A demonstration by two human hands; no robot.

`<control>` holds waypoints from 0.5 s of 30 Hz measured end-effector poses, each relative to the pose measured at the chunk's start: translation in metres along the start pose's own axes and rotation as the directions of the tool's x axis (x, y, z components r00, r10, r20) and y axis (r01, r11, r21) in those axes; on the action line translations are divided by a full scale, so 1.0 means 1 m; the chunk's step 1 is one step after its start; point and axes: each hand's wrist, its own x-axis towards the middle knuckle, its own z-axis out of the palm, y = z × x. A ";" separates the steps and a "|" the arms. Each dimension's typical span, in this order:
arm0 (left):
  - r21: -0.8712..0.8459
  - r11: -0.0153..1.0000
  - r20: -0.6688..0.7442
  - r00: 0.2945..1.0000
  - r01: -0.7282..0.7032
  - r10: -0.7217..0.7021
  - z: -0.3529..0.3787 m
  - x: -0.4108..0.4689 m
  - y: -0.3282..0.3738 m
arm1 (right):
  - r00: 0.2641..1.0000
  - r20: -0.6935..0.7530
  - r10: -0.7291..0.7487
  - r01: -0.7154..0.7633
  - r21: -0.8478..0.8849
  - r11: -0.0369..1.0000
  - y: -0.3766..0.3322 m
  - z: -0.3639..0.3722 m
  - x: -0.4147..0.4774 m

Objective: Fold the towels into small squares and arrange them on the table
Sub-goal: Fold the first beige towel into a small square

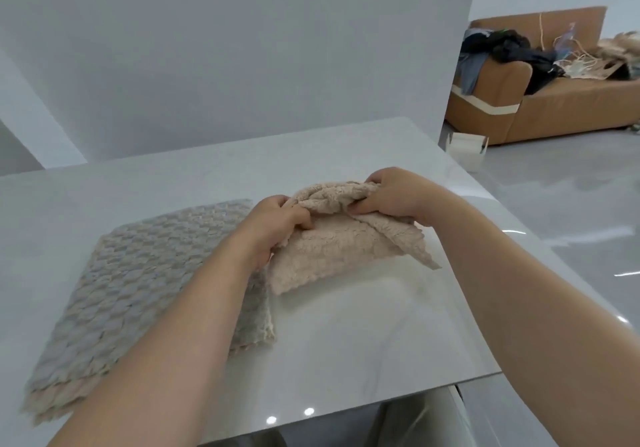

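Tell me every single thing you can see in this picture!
beige towel: one, beige, held above the table's middle
grey towels: a flat stack, grey over beige, on the table's left
table: one, white and glossy, in front
sofa: one, tan, far right, piled with dark clothes
box: one, white, on the floor by the sofa
left hand: one, gripping the beige towel
right hand: one, gripping the beige towel
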 end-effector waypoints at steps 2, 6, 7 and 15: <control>0.149 0.988 -0.034 0.998 -0.038 0.044 0.013 0.011 -0.007 | 0.999 0.020 0.040 -0.037 -0.129 0.991 0.017 -0.002 0.010; 0.384 0.905 -0.117 0.963 -0.182 0.243 0.027 0.026 -0.018 | 1.000 -0.010 0.028 -0.030 -0.264 0.964 0.045 -0.003 0.030; 0.403 0.890 -0.146 0.945 -0.213 0.292 0.028 0.029 -0.023 | 1.000 -0.027 0.008 -0.016 -0.282 0.959 0.051 -0.003 0.034; 0.447 0.828 -0.332 0.797 -0.337 0.504 0.032 0.041 -0.055 | 0.935 -0.267 -0.232 0.167 -0.244 0.955 0.090 0.026 0.041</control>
